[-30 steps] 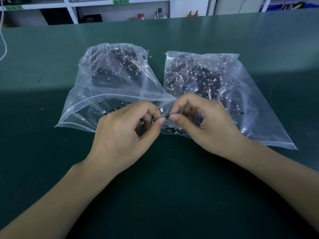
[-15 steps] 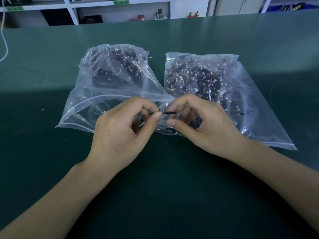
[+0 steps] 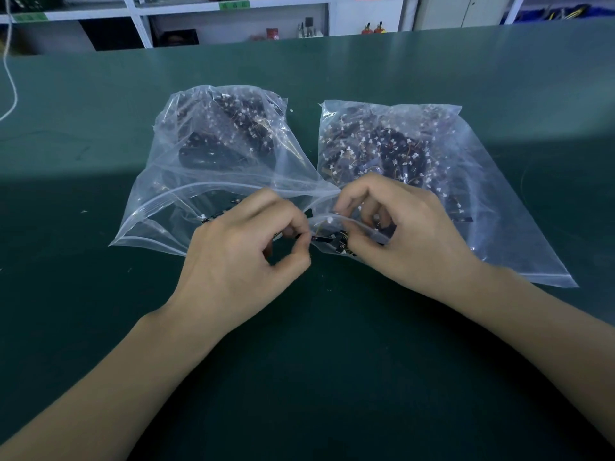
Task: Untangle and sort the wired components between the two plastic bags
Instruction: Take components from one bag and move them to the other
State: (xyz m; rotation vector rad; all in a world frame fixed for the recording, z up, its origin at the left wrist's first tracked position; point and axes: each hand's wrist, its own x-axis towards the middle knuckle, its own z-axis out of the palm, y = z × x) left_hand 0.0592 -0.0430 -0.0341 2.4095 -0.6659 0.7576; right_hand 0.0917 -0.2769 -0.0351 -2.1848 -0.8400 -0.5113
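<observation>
Two clear plastic bags lie side by side on the green table. The left bag point(image 3: 213, 154) and the right bag point(image 3: 466, 181) each hold a dark tangle of small wired components with white connectors. Between their near corners my left hand point(image 3: 243, 257) pinches one end of a small black wired component point(image 3: 327, 240) with thumb and forefinger. My right hand point(image 3: 406, 234) grips the other end, where a few more dark pieces point(image 3: 342, 246) cluster at the right bag's mouth. My fingers hide part of the component.
The green table point(image 3: 332, 361) stretches all around the bags. A white cord point(image 3: 11, 81) hangs at the far left edge. White shelving point(image 3: 233, 8) with small items stands behind the table's far edge.
Both hands have dropped slightly toward the table and the mouth of the right bag. The component between them has sunk with them and now sits against the bag's opening.
</observation>
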